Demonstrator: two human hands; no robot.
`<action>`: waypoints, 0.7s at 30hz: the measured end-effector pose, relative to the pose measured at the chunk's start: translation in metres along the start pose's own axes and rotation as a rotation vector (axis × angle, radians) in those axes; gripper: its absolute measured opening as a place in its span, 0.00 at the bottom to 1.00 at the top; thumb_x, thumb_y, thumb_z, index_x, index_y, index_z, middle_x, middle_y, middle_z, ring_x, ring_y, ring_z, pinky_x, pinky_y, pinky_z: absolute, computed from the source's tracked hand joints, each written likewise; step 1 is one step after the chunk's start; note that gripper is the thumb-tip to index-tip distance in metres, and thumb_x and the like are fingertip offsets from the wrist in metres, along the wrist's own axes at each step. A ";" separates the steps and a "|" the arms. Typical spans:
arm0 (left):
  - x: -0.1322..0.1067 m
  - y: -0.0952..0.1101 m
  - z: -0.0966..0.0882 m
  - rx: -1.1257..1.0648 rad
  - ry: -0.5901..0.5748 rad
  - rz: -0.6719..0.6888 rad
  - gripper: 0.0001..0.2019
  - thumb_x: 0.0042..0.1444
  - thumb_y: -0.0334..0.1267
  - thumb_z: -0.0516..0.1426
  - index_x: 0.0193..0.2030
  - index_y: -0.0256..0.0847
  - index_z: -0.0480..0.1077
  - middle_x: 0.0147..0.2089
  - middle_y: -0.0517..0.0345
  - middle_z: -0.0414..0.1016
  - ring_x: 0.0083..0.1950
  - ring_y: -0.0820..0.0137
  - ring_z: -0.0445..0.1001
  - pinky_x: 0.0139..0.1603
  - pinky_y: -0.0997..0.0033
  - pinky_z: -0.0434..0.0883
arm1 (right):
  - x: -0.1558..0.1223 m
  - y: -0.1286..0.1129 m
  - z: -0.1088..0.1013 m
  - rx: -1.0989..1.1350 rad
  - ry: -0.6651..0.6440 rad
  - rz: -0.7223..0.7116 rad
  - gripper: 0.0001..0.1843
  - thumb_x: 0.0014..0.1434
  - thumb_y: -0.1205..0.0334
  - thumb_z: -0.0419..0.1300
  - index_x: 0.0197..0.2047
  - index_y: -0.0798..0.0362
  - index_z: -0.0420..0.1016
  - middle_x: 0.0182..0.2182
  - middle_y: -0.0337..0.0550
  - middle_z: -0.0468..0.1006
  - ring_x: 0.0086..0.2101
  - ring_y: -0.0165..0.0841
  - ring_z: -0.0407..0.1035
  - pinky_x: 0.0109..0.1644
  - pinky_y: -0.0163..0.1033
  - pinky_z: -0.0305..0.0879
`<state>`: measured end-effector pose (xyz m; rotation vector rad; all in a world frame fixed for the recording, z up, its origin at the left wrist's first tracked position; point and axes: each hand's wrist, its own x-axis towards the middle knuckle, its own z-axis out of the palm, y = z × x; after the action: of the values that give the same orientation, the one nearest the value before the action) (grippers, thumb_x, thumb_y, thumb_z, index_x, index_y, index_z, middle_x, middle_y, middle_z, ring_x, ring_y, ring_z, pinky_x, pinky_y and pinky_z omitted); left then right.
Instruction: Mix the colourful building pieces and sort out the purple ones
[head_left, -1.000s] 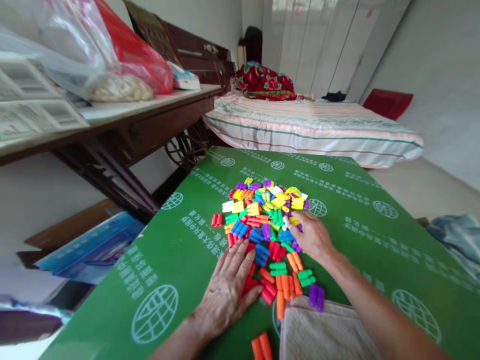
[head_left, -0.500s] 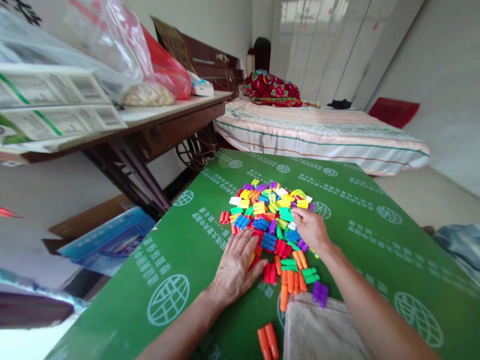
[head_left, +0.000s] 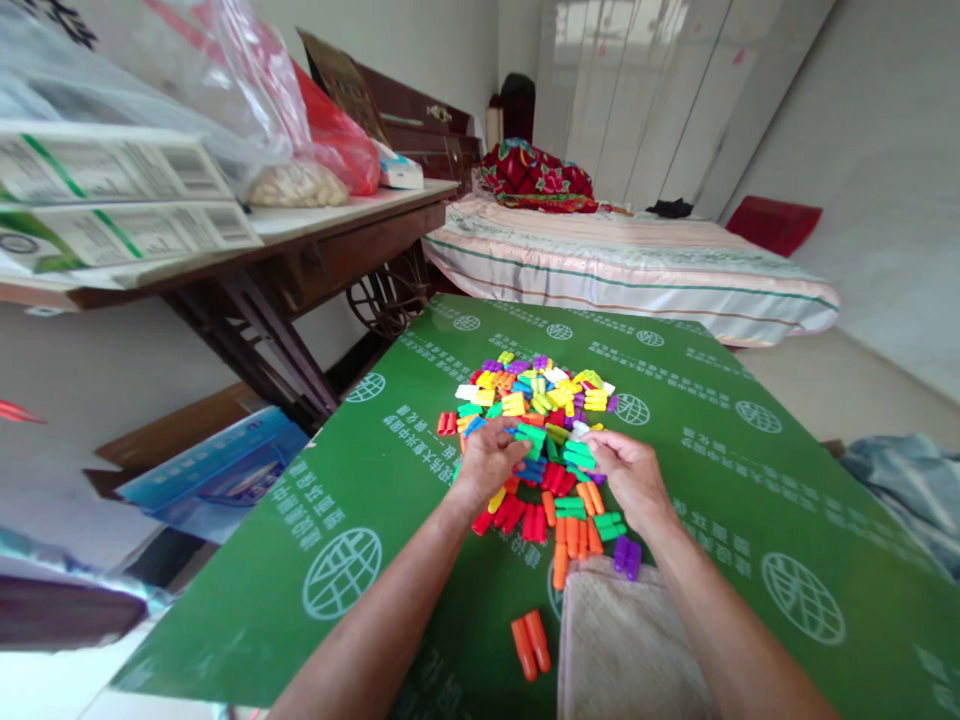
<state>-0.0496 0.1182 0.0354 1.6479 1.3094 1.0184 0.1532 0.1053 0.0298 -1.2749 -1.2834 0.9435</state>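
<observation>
My left hand is closed, with thumb and fingers pinching a green plastic building block shaped like joined rounded tubes. Across from it, my right hand grips a second green building block by its right end. The two blocks are held a short distance apart over a loose pile of similar pieces, among them yellow blocks, red blocks and orange blocks. Part of the pile is hidden behind my left hand.
The pile lies on a green printed board. Nearer me are a separate orange block, a purple block and a folded grey cloth. A cluttered sewing-machine table stands left, a bed beyond.
My left hand has lifted from lying over the blocks and now pinches a green one. My right hand has drawn slightly nearer me with its green block.
</observation>
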 end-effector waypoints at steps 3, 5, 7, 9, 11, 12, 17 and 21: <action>0.003 0.002 -0.004 0.135 0.003 0.036 0.19 0.62 0.49 0.55 0.52 0.36 0.65 0.35 0.57 0.71 0.33 0.70 0.72 0.38 0.65 0.74 | 0.000 0.006 -0.006 -0.030 0.075 -0.035 0.17 0.53 0.49 0.61 0.36 0.53 0.81 0.33 0.45 0.82 0.33 0.37 0.75 0.39 0.45 0.73; 0.005 0.008 -0.004 0.251 -0.004 0.076 0.19 0.60 0.46 0.58 0.53 0.37 0.66 0.43 0.52 0.72 0.42 0.66 0.73 0.48 0.57 0.74 | -0.002 0.006 -0.006 -0.076 0.074 -0.077 0.16 0.52 0.50 0.60 0.35 0.53 0.81 0.33 0.45 0.82 0.33 0.37 0.75 0.41 0.45 0.72; 0.006 0.013 -0.004 0.353 -0.001 0.116 0.19 0.59 0.42 0.59 0.54 0.37 0.66 0.49 0.49 0.71 0.48 0.63 0.72 0.53 0.52 0.72 | -0.004 0.003 -0.006 -0.123 0.048 -0.102 0.15 0.52 0.51 0.60 0.36 0.52 0.80 0.34 0.45 0.82 0.34 0.38 0.76 0.40 0.44 0.72; 0.004 0.015 -0.006 0.433 0.031 0.153 0.18 0.60 0.40 0.57 0.55 0.37 0.65 0.51 0.48 0.71 0.50 0.62 0.72 0.54 0.51 0.71 | -0.006 0.001 -0.009 -0.174 0.045 -0.123 0.16 0.52 0.51 0.59 0.38 0.52 0.80 0.36 0.45 0.82 0.35 0.37 0.76 0.40 0.43 0.73; -0.005 0.013 -0.013 0.499 0.087 0.191 0.17 0.62 0.39 0.53 0.56 0.36 0.65 0.52 0.45 0.71 0.51 0.60 0.72 0.54 0.50 0.71 | -0.006 0.000 -0.020 -0.235 0.078 -0.150 0.17 0.54 0.51 0.57 0.39 0.52 0.79 0.38 0.46 0.81 0.35 0.36 0.76 0.39 0.42 0.72; -0.013 0.012 -0.016 0.530 0.113 0.214 0.17 0.63 0.39 0.51 0.56 0.36 0.64 0.53 0.43 0.71 0.52 0.58 0.72 0.54 0.49 0.71 | -0.006 0.001 -0.027 -0.282 0.107 -0.165 0.17 0.55 0.50 0.56 0.40 0.52 0.79 0.39 0.46 0.81 0.35 0.36 0.75 0.40 0.42 0.72; -0.083 0.016 -0.024 0.645 -0.014 0.434 0.21 0.63 0.50 0.51 0.58 0.41 0.64 0.60 0.45 0.65 0.59 0.58 0.67 0.58 0.55 0.71 | -0.013 0.022 -0.067 -0.733 0.205 -0.040 0.22 0.55 0.50 0.54 0.46 0.53 0.78 0.43 0.51 0.79 0.39 0.41 0.74 0.47 0.48 0.69; -0.126 0.016 -0.009 0.952 -0.282 0.706 0.34 0.58 0.57 0.55 0.67 0.46 0.53 0.69 0.50 0.53 0.67 0.51 0.57 0.61 0.47 0.68 | -0.025 0.037 -0.060 -0.857 0.103 0.061 0.28 0.57 0.49 0.53 0.53 0.60 0.73 0.47 0.57 0.76 0.46 0.45 0.71 0.52 0.49 0.67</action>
<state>-0.0710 -0.0075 0.0390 2.9896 1.0763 0.4558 0.2147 0.0773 -0.0010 -1.9854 -1.6398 0.3346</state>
